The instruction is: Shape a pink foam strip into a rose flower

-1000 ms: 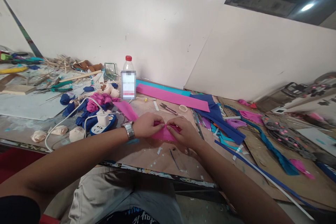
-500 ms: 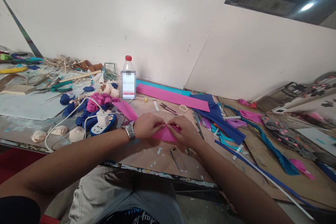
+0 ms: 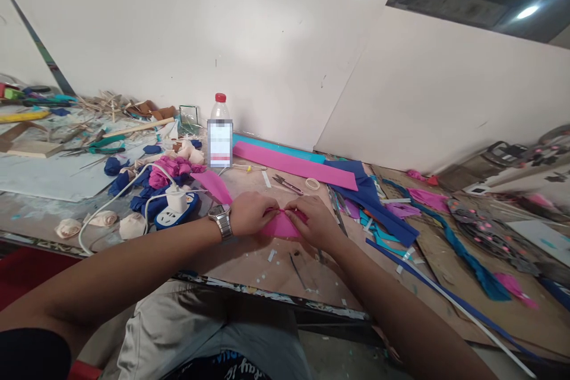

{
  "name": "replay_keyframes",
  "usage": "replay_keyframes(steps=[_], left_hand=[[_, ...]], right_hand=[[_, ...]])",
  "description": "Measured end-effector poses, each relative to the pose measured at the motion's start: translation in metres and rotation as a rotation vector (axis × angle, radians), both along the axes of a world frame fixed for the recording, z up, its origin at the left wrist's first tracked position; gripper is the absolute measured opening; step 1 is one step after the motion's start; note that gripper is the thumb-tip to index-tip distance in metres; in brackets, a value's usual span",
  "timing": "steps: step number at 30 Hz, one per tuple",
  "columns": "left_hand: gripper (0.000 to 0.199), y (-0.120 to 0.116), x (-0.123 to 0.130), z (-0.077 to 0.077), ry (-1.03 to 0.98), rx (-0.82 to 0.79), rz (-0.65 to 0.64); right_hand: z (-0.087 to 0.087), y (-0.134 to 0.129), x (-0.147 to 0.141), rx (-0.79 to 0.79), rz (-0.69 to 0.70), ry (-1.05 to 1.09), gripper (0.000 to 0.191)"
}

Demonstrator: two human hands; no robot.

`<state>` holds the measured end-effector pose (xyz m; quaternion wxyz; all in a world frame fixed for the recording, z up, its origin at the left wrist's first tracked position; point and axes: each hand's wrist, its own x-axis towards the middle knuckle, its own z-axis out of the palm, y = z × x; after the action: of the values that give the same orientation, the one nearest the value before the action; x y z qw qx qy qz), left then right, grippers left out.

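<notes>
My left hand (image 3: 253, 214), with a metal watch at its wrist, pinches the upper edge of a pink strip (image 3: 281, 227) near the table's front. My right hand (image 3: 315, 221) pinches the same edge just beside it, the fingertips almost touching. The strip's lower part hangs below the fingers, and its left end shows beyond my left hand. Small scissors (image 3: 288, 184) and a cream tape ring (image 3: 312, 184) lie behind my hands.
A power strip (image 3: 176, 211) with a white cable is at left, by crumpled pink and blue pieces (image 3: 164, 172). A red-capped bottle (image 3: 219, 142) stands behind. Long pink (image 3: 294, 165) and dark blue strips (image 3: 383, 214) lie at the back and right.
The view has shifted very slightly. Both hands stay on the pink strip, with only a small movement of the fingers.
</notes>
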<state>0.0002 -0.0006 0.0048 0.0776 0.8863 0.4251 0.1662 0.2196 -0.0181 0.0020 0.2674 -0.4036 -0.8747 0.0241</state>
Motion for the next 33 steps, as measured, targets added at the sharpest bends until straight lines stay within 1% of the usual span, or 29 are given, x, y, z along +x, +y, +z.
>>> replay_keyframes(steps=[4,11,20,25,33], left_hand=[[0.036,-0.0003,0.0006,-0.0008,-0.041,-0.025,-0.014],[0.036,-0.0007,0.0002,-0.0007,-0.104,-0.053,-0.045],[0.029,-0.0009,-0.0002,0.0047,-0.210,-0.178,-0.100],[0.027,0.0009,-0.0001,0.0048,-0.261,-0.244,-0.121],[0.033,0.0014,-0.0008,0.0039,-0.235,-0.220,-0.107]], right_hand=[[0.0007,-0.0006,-0.0006,0.004,0.030,0.013,0.009],[0.0006,-0.0019,-0.0017,0.019,0.033,0.062,0.010],[0.0012,-0.0036,-0.0032,0.018,0.017,0.096,0.010],[0.0000,-0.0036,-0.0039,0.059,0.007,0.117,0.009],[-0.0009,-0.0020,-0.0035,0.080,0.005,0.103,0.009]])
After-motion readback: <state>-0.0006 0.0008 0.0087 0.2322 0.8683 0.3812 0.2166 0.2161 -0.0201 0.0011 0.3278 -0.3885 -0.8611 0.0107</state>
